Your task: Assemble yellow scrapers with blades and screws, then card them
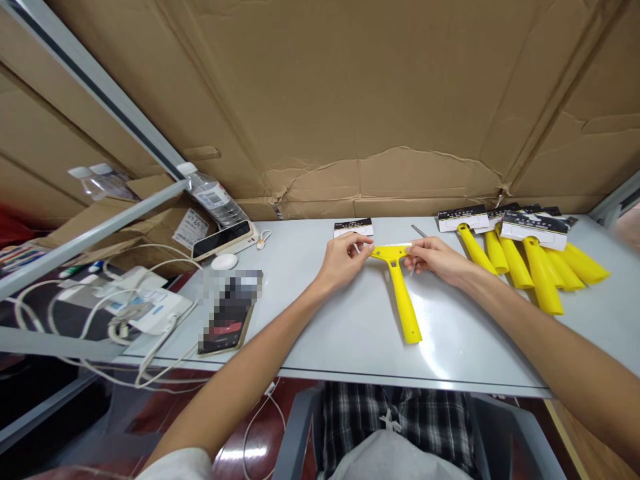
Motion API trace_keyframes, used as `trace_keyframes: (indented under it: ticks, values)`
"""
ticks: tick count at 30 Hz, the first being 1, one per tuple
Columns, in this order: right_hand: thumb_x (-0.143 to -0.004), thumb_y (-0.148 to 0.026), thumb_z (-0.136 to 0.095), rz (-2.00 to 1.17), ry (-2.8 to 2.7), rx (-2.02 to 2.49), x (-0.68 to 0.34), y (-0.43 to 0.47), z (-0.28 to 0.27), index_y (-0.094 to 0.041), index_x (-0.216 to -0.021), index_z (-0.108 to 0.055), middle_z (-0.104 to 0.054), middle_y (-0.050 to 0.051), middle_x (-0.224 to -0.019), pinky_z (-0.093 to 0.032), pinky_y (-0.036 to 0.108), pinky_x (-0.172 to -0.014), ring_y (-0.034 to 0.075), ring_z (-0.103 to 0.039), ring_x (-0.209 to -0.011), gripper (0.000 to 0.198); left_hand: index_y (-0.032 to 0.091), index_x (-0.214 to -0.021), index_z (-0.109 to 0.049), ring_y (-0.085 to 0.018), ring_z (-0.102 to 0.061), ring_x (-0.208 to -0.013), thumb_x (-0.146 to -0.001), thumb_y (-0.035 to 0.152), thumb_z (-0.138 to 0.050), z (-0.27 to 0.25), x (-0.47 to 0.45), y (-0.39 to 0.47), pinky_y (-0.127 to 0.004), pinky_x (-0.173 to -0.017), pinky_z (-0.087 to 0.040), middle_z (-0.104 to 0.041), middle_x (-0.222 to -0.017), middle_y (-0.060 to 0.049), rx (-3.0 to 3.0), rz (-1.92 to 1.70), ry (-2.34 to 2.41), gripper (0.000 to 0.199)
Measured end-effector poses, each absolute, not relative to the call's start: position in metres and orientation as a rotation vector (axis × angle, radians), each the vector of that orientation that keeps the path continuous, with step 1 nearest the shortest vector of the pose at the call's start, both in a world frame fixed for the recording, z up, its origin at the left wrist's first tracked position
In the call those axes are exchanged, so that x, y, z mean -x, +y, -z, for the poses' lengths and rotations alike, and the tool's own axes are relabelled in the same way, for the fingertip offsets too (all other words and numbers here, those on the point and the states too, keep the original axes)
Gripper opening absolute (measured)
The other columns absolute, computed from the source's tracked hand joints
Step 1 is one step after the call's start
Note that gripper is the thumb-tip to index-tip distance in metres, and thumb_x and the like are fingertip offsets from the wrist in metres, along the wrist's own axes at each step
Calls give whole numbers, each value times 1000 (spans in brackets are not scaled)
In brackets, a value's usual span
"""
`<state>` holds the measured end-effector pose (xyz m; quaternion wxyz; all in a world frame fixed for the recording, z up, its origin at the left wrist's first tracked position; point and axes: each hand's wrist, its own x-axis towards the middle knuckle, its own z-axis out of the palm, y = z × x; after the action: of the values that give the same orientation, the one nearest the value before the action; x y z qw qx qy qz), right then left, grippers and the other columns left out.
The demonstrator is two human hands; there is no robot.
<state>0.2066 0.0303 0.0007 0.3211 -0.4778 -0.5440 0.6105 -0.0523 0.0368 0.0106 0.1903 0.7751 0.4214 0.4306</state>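
Note:
A yellow scraper (401, 293) with a T-shaped head lies in front of me, its handle pointing toward the table's front edge. A whitish strip, perhaps the blade, runs along the head's far edge. My left hand (345, 259) pinches the left end of the head. At the right end, the fingers of my right hand (431, 257) are closed on the head. From those same fingers a thin grey metal tool (418, 231) sticks out; its kind is hidden by the hand. Just behind my left hand lies a black-and-white header card (353, 227).
Several yellow scraper handles (544, 280) with header cards (534, 230) are piled at right. A phone (231, 313), another phone (223, 240), a white oval object (225, 261) and tangled cables (120, 327) are at left. A cardboard box (165, 230), bottle (213, 197) and metal frame bar (95, 237) stand beyond.

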Motion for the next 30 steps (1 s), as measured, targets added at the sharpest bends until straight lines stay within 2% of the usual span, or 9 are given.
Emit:
trace_keyframes:
  ticks: [4,6,11,23,28,30]
  values:
    - [-81,-51,-72,-1606,-1434,1252,-207,30,-1,-6,-97,-60,-67,14,-99,-47,19,-65,6,-59,-73,50,18,-103,-76,-9,-57,-58,-87,39,-74,-10,49,34,-27,-60,-47,-71,-102,-5,-1904,-1087,1277,26]
    - [-82,-49,-71,-1607,-1431,1246,-207,30,-1,-5,-97,-60,-67,14,-98,-47,19,-65,6,-59,-72,48,18,-105,-74,-9,-59,-58,-85,41,-76,-8,48,33,-25,-57,-45,-71,-106,-6,-1847,-1030,1300,31]
    - [-85,-46,-70,-1616,-1419,1238,-208,30,1,-5,-98,-61,-68,13,-98,-47,20,-66,5,-59,-73,43,18,-104,-73,-9,-56,-58,-83,42,-77,-5,47,34,-23,-53,-42,-71,-103,-5,-1865,-1025,1326,32]
    - [-81,-52,-73,-1600,-1447,1253,-206,30,0,-6,-95,-60,-68,12,-96,-48,18,-65,6,-59,-73,50,18,-99,-72,-8,-57,-58,-86,39,-74,-4,46,34,-24,-57,-42,-69,-99,-3,-1807,-1031,1332,25]
    - [-80,-49,-76,-1608,-1382,1247,-205,29,-2,-6,-95,-60,-68,13,-96,-47,18,-63,6,-60,-73,49,18,-118,-65,-6,-51,-50,-85,38,-76,-7,43,34,-23,-45,-37,-66,-100,-4,-1453,-979,1243,40]
    - [-80,-45,-76,-1612,-1291,1239,-202,28,-3,-6,-100,-60,-68,14,-101,-46,18,-62,6,-61,-73,47,18,-120,-65,-6,-53,-52,-85,39,-77,-10,41,31,-23,-44,-38,-67,-100,-6,-1271,-920,1152,43]
